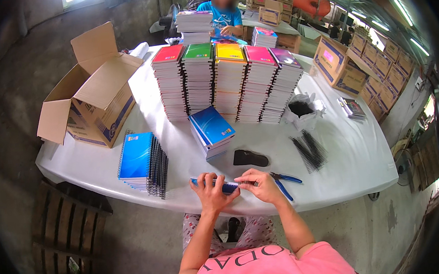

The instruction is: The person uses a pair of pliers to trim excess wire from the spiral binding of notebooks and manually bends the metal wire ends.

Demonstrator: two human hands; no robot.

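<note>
At the middle of the worktop's (353, 179) front edge, the left hand (210, 192) grips a blue notebook (229, 188) held on its edge; the right hand (258, 185) pinches its right end, perhaps by a coil, too small to be sure. Just right lie blue-handled pliers (288, 178); black spiral coils (309, 150) lie farther toward the right edge. Bound blue notebooks (136, 154) are stacked near the front-left edge

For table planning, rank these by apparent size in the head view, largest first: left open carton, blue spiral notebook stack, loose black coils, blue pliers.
1. Open carton
2. Blue spiral notebook stack
3. Loose black coils
4. Blue pliers
</note>
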